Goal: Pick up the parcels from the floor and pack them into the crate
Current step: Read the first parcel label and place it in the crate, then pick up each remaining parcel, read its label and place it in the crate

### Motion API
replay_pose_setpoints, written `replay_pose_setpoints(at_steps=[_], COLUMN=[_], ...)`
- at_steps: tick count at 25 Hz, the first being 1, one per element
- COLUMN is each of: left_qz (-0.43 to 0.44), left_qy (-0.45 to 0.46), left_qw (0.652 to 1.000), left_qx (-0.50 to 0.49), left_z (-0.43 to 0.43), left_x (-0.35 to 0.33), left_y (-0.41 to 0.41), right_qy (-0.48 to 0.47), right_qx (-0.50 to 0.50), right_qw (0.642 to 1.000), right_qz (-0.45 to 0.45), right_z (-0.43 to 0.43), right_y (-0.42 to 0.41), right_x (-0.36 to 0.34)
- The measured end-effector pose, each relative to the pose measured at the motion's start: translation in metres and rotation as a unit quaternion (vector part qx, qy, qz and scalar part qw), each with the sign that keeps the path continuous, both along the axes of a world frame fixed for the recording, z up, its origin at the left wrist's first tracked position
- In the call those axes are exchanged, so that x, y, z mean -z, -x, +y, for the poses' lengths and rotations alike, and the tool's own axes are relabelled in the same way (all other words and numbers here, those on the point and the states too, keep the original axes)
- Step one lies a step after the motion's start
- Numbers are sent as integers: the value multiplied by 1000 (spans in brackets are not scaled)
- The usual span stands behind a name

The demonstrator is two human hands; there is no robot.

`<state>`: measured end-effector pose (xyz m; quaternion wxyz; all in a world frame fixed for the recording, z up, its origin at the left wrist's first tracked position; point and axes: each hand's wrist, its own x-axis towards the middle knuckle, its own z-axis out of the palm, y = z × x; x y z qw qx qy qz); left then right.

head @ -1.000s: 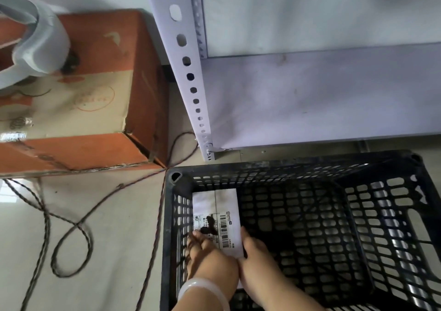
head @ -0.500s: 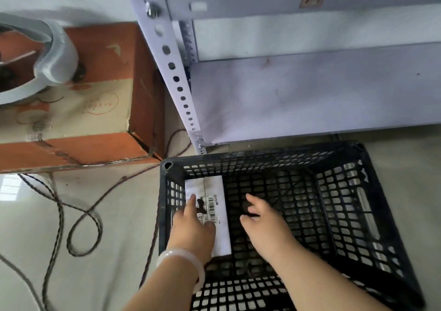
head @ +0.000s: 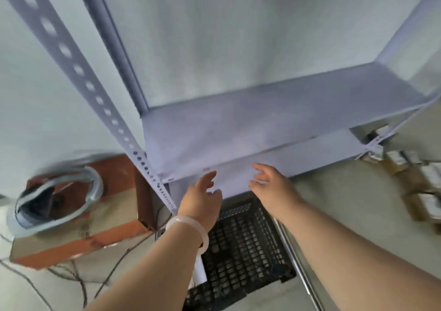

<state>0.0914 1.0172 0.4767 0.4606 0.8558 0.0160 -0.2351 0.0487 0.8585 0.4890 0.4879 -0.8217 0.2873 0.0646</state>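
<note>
The black lattice crate [head: 241, 246] stands on the floor under my forearms. A white parcel [head: 198, 272] lies inside it by the left wall, mostly hidden by my left wrist. My left hand [head: 201, 198], with a pale bangle on the wrist, is raised above the crate's far rim, fingers loose and empty. My right hand [head: 272, 181] hovers beside it at the shelf's front edge, fingers spread, holding nothing. Several brown parcels with white labels [head: 420, 181] lie on the floor at the far right.
A grey metal shelf unit [head: 262, 124] with a perforated upright [head: 100, 100] rises just behind the crate. An orange cardboard box [head: 78, 227] with a grey hose on top sits to the left. Dark cables [head: 78, 277] trail over the floor.
Both hands have left the parcel in the crate and risen above it, empty. The view has swung up and back, bringing the shelf and the parcels at the right into sight.
</note>
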Motion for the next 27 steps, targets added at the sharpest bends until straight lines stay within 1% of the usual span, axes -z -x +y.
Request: replay_pose_setpoints(at_steps=[4,8,11,14,18,20,23,27], left_qz=[-68,-132,-171,-213,-245,-255,-252,-235], left_qy=[66,109,138,158,187,192,187,180], left_qw=[994,975,949,917,876,866,861,864], left_qx=[49,145,226,297,371,385,400,408], left_z=[-36,-71,-101,-136,-193,-226,-277,-359], left_x=[-154,-291,-379,-442,-504,-517,-516,-508], left_y=[21,71,120,167,238,271,310,373], right_qy=[46,85,121,143,159,156,160,160], right_qx=[46,113,179,252,332,358,375,405], right_qw=[997,986,969,947,913,900,892,884], right_qz=[-49,-86,-117,-138,-177,-195,-193,-169], right_z=[-31,-57,-80,-108,-154,-179,-222,-296], right_y=[40,117,193,266,358,398,446,513], right_x=[-161,-303,-390,-451,-504,-515,-514,-503])
